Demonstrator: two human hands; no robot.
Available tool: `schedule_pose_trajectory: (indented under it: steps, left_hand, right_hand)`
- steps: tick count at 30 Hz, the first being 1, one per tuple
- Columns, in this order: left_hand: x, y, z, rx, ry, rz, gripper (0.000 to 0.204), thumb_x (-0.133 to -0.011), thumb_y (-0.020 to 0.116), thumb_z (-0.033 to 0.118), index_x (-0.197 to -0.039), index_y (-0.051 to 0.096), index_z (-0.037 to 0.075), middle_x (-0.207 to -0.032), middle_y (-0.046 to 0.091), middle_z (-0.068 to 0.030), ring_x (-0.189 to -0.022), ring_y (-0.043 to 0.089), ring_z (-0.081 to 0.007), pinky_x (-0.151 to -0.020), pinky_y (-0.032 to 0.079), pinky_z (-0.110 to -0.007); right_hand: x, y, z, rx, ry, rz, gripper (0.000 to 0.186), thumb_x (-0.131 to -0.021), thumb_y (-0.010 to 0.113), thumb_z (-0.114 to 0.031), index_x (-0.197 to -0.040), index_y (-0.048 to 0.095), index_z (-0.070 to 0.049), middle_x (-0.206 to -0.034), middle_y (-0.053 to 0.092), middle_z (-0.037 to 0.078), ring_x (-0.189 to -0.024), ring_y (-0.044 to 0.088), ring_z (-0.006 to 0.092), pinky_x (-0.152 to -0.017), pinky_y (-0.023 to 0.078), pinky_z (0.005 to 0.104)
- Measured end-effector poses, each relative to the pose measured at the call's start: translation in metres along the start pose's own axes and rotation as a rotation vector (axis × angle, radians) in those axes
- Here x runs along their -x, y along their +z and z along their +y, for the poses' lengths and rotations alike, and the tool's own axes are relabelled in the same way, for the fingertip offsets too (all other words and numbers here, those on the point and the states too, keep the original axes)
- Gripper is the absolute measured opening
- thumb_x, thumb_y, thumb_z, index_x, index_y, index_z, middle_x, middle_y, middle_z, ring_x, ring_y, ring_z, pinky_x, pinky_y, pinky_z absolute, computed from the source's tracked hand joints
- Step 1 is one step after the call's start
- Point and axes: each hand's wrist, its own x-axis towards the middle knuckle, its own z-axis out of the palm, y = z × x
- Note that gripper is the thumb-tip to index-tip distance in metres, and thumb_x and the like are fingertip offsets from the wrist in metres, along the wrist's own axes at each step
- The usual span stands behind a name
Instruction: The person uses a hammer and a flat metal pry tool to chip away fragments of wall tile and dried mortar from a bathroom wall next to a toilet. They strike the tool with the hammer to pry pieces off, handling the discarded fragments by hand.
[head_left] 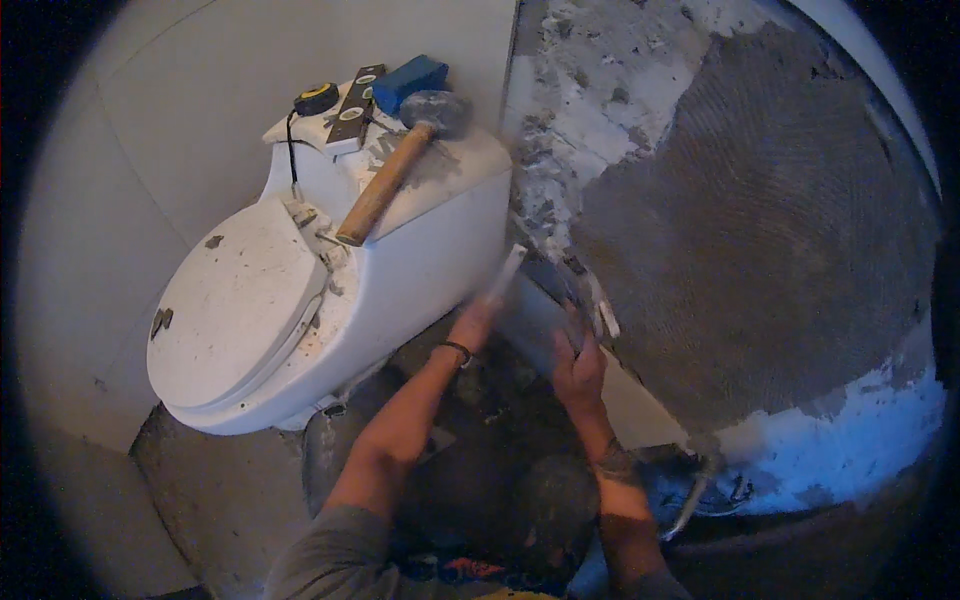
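Observation:
My left hand (476,325), with a dark bracelet at its wrist, is closed around a narrow pale strip (513,265), blurred by motion, that points up and away. My right hand (580,372) is at the wall's lower edge, its fingers bent together. What those fingers hold is too dark and smeared to make out. A short white piece (606,312) sticks out just beyond them. Between the two hands lies a pale flat panel (535,320). Left of my hands stands a white toilet (430,255) with its lid down, spotted with dried grey mortar.
On the toilet's top lie a mallet (388,185) with a wooden handle, a spirit level (356,110), a black and yellow tape measure (316,97) and a blue block (410,84). Combed grey mortar (750,230) covers the surface at right. A curved metal pipe (690,505) is at lower right.

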Motion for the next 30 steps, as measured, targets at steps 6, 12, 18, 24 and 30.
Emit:
schedule_pose_trajectory:
  steps: [6, 12, 18, 24, 30]
  left_hand:
    - [-0.001, -0.016, -0.026, -0.243, 0.154, 0.055, 0.052, -0.094, 0.033, 0.05, -0.096, 0.048, 0.001, -0.083, 0.056, -0.0205, -0.079, 0.053, -0.0403, -0.072, 0.041, -0.046]
    - [-0.014, 0.003, 0.026, -0.184, -0.069, -0.05, 0.056, -0.095, 0.027, 0.051, -0.097, 0.049, 0.0, -0.091, 0.058, -0.0247, -0.086, 0.054, -0.044, -0.076, 0.042, -0.049]
    - [0.002, -0.014, 0.003, -0.083, -0.231, 0.064, 0.05, -0.095, 0.034, 0.049, -0.099, 0.048, 0.0, -0.099, 0.058, -0.029, -0.094, 0.053, -0.0477, -0.075, 0.042, -0.051]
    - [0.03, 0.009, 0.048, -0.264, -0.202, -0.075, 0.034, -0.092, 0.046, 0.036, -0.105, 0.053, 0.005, -0.094, 0.06, -0.0257, -0.089, 0.056, -0.0458, -0.076, 0.044, -0.051]
    - [0.07, 0.008, 0.055, -0.275, -0.067, -0.112, 0.028, -0.092, 0.048, 0.03, -0.101, 0.052, 0.004, -0.091, 0.059, -0.0252, -0.087, 0.056, -0.0454, -0.073, 0.044, -0.05]
  right_hand:
    - [-0.018, 0.044, 0.025, 0.418, 0.16, -0.304, 0.042, -0.092, 0.05, -0.024, -0.127, 0.044, -0.001, -0.116, 0.055, 0.028, -0.105, 0.055, 0.0419, -0.091, 0.042, 0.0426]
    - [-0.014, 0.017, 0.039, 0.28, -0.378, 0.107, 0.046, -0.093, 0.047, -0.028, -0.13, 0.043, -0.002, -0.108, 0.056, 0.03, -0.097, 0.054, 0.0462, -0.084, 0.043, 0.0461]
    - [-0.016, 0.02, -0.007, -0.017, 0.16, -0.064, 0.047, -0.092, 0.048, -0.028, -0.125, 0.045, 0.005, -0.121, 0.049, 0.032, -0.108, 0.05, 0.0447, -0.089, 0.042, 0.0465]
    - [-0.003, -0.027, 0.005, -0.018, -0.023, 0.251, 0.044, -0.091, 0.051, -0.021, -0.125, 0.045, 0.006, -0.125, 0.048, 0.028, -0.116, 0.049, 0.0399, -0.098, 0.037, 0.0414]
    - [0.007, -0.038, 0.023, -0.134, -0.003, 0.265, 0.036, -0.092, 0.048, -0.015, -0.124, 0.043, 0.002, -0.073, 0.05, -0.001, -0.055, 0.044, 0.0057, -0.05, 0.039, 0.0236]
